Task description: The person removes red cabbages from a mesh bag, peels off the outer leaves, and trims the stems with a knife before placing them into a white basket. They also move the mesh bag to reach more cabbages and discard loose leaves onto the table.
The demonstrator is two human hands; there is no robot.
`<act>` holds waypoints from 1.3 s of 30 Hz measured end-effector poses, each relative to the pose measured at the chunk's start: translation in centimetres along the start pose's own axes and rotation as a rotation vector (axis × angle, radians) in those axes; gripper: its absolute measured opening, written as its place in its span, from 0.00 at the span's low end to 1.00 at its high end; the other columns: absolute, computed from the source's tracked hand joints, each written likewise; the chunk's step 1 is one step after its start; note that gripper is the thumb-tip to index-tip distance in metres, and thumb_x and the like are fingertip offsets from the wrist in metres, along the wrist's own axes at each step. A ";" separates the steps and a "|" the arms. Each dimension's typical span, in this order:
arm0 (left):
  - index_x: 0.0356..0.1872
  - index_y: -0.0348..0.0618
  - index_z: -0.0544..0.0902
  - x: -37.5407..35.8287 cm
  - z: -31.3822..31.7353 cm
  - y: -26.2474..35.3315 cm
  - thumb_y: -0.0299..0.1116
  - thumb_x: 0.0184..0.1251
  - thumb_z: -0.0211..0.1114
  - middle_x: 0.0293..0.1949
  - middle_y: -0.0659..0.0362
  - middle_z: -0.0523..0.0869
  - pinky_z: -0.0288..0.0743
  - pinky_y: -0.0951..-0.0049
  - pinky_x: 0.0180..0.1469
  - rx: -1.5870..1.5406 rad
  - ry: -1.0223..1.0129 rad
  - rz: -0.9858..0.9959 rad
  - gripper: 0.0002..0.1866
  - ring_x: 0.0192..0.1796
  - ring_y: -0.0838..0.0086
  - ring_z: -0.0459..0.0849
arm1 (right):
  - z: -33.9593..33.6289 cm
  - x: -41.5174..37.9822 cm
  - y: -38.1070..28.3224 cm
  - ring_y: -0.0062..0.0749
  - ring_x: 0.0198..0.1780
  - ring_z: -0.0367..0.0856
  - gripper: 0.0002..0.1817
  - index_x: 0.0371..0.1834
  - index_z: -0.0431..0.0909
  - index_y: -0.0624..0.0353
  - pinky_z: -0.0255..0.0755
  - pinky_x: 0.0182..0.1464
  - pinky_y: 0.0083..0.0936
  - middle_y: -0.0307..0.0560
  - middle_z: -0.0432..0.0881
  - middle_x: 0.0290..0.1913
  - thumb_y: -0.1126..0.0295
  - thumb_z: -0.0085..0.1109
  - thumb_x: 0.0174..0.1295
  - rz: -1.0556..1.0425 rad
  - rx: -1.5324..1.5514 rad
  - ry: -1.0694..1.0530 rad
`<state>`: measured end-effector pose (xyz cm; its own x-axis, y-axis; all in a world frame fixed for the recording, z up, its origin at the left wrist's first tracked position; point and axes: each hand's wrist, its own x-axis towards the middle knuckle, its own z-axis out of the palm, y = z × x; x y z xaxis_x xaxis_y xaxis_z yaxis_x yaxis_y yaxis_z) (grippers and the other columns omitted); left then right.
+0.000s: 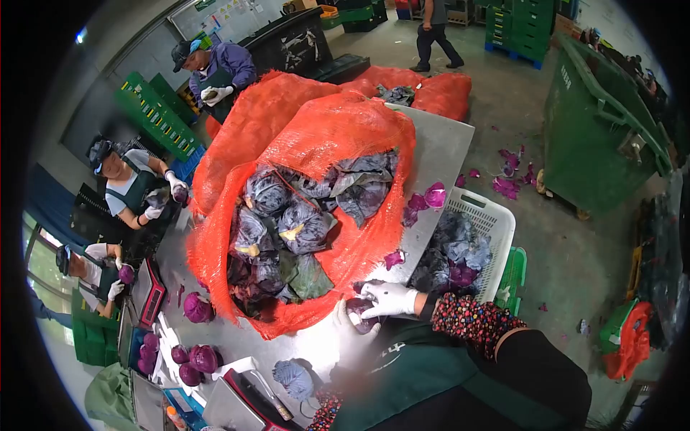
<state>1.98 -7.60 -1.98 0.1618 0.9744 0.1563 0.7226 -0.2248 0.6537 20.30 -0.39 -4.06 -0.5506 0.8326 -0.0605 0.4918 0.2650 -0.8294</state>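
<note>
A purple cabbage (365, 325) is held between my two white-gloved hands, low over the metal table near my apron. My left hand (348, 337) wraps it from the left and below. My right hand (388, 299) closes over its upper right side, fingers curled onto it; a dark leaf piece shows by those fingertips. Just beyond my hands lies an open red mesh sack (338, 136) holding several cabbages with dull outer leaves (303, 224). A bluish leafy cabbage (293, 379) and a knife (272, 394) lie to the left of my body.
Right of the table (438, 133) stands a white crate (499, 230) of loose leaves, with a large green bin (589, 136) farther right. Several peeled cabbages (204, 359) lie on the left beside scales (153, 291). Co-workers (215, 68) stand along the left; leaf scraps litter the floor.
</note>
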 end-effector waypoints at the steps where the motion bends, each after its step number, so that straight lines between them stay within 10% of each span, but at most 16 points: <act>1: 0.70 0.31 0.58 0.0 -0.1 -0.3 0.39 0.43 0.81 0.64 0.41 0.65 0.59 0.56 0.71 0.008 0.000 -0.005 0.54 0.68 0.49 0.64 | 0.1 0.4 0.7 0.51 0.51 0.81 0.37 0.56 0.73 0.65 0.75 0.52 0.38 0.60 0.82 0.48 0.45 0.67 0.54 0.006 0.109 -0.042; 3: 0.71 0.31 0.57 0.1 -0.3 -0.7 0.39 0.43 0.80 0.65 0.40 0.65 0.59 0.56 0.71 -0.020 -0.060 0.030 0.54 0.69 0.49 0.64 | -0.2 0.5 1.2 0.40 0.38 0.78 0.29 0.46 0.74 0.64 0.73 0.42 0.33 0.51 0.79 0.37 0.49 0.70 0.54 -0.082 0.083 -0.043; 12: 0.71 0.35 0.58 0.7 -1.0 0.4 0.40 0.42 0.79 0.66 0.42 0.65 0.60 0.54 0.71 0.077 -0.113 0.063 0.54 0.69 0.48 0.64 | -0.4 -0.6 0.5 0.51 0.33 0.81 0.20 0.44 0.75 0.59 0.76 0.39 0.39 0.54 0.81 0.30 0.61 0.65 0.50 -0.098 -0.097 0.072; 19: 0.70 0.34 0.60 -0.8 -5.8 -0.4 0.38 0.42 0.81 0.62 0.44 0.70 0.65 0.60 0.68 -0.023 -0.243 -0.202 0.53 0.65 0.56 0.72 | -0.5 -2.0 2.9 0.53 0.41 0.84 0.18 0.45 0.82 0.58 0.77 0.45 0.42 0.61 0.84 0.39 0.60 0.63 0.55 0.440 0.407 0.112; 22: 0.70 0.35 0.61 -3.1 -5.3 -3.6 0.41 0.40 0.81 0.61 0.44 0.71 0.65 0.58 0.68 -0.042 -0.046 -0.123 0.54 0.65 0.54 0.71 | -1.1 -3.7 2.5 0.53 0.40 0.84 0.23 0.54 0.77 0.54 0.78 0.44 0.44 0.58 0.84 0.39 0.57 0.59 0.57 0.392 -0.201 0.181; 27: 0.69 0.35 0.64 -1.8 -4.7 0.1 0.50 0.40 0.79 0.61 0.44 0.72 0.67 0.56 0.64 0.299 -0.055 -0.173 0.54 0.63 0.49 0.71 | 1.2 -3.5 -2.9 0.52 0.48 0.82 0.37 0.64 0.71 0.50 0.76 0.51 0.41 0.55 0.81 0.51 0.41 0.62 0.56 -0.141 -0.397 0.335; 28: 0.69 0.35 0.64 -1.4 -4.6 0.4 0.50 0.40 0.79 0.61 0.43 0.72 0.67 0.57 0.65 0.250 -0.059 -0.186 0.54 0.63 0.50 0.71 | 1.8 -3.2 -3.4 0.53 0.51 0.81 0.39 0.64 0.71 0.54 0.74 0.55 0.41 0.57 0.80 0.51 0.40 0.63 0.54 0.052 -0.210 0.169; 39: 0.71 0.33 0.58 1.3 -1.5 -0.6 0.49 0.43 0.79 0.60 0.39 0.70 0.69 0.52 0.62 0.172 -0.038 -0.171 0.56 0.61 0.46 0.72 | 4.1 -1.1 -2.1 0.54 0.33 0.83 0.15 0.33 0.78 0.62 0.77 0.37 0.45 0.58 0.81 0.28 0.59 0.55 0.60 0.089 -0.218 0.230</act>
<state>0.70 -6.21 -1.08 0.0499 0.9985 0.0244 0.8451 -0.0552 0.5317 17.14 -3.87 -4.57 -0.3445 0.9386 0.0205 0.6777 0.2637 -0.6864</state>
